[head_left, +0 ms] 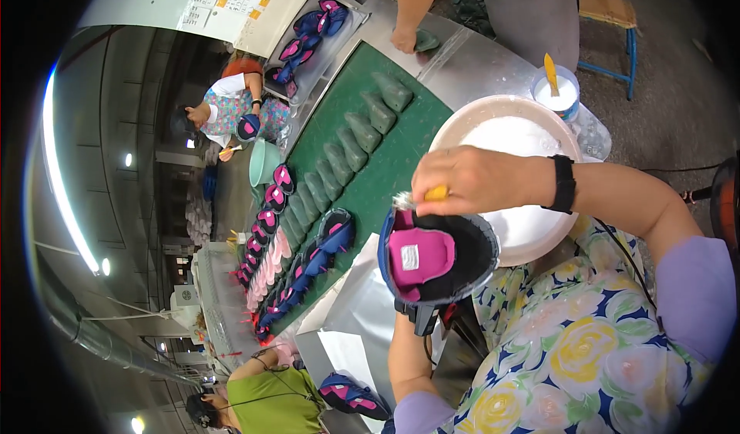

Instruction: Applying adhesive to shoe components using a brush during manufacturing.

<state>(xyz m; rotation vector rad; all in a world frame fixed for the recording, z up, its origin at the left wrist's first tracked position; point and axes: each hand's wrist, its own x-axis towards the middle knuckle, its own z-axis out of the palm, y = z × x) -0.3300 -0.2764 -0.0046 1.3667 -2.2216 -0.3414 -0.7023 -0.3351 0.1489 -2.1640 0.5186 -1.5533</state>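
Observation:
My right hand (pixel 470 178), with a black band at the wrist, pinches a brush by its yellow handle (pixel 438 193). The whitish bristles meet the upper left rim of a navy shoe upper (pixel 470 253) with black lining and a magenta inner part bearing a white label (pixel 410 257). From below, my left forearm (pixel 408 353) reaches up to the shoe upper and holds it in the air; the fingers are hidden behind it. Just beyond my right hand stands a pale pink basin (pixel 456 119) of white liquid, partly covered by my forearm.
A green conveyor belt (pixel 408 145) carries rows of grey-green toe-shaped pieces (pixel 356 149), pink pieces (pixel 270 272) and navy uppers (pixel 312 264). Another upper (pixel 354 395) lies nearer. A small tub (pixel 566 99) holds a yellow brush. Co-workers stand across the belt, at its far end and to my left.

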